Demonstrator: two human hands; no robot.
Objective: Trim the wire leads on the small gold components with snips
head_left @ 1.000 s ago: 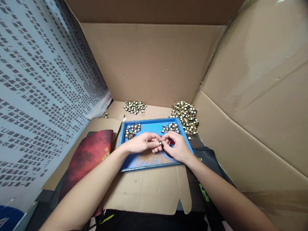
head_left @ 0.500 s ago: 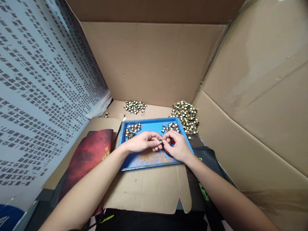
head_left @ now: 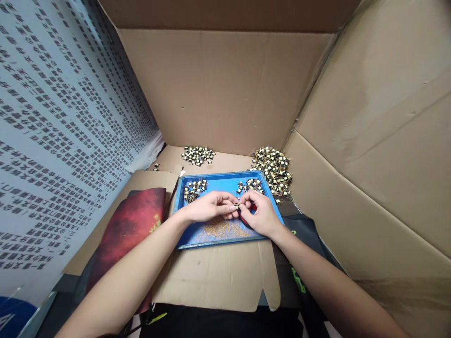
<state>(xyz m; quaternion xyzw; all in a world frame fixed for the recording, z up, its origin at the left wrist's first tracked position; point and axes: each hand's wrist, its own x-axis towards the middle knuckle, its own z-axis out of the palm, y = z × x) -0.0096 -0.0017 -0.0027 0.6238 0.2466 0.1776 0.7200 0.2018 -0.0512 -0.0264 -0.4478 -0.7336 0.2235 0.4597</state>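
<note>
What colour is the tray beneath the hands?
The tray is blue; the head view shows it best.

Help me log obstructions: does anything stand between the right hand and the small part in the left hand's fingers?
Nothing visible does. The right hand has its fingertips at the small part pinched in the left hand, above the blue tray. A red item, partly hidden by the right hand, shows aside, not in between.

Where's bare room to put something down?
The widest bare patch is the cardboard sheet, between the blue tray and the near edge. A smaller one lies behind the tray, between the left pile and the big right heap. The tray is mostly crowded: clusters toward its far corners, clippings near its front, left hand and right hand over its middle.
</note>
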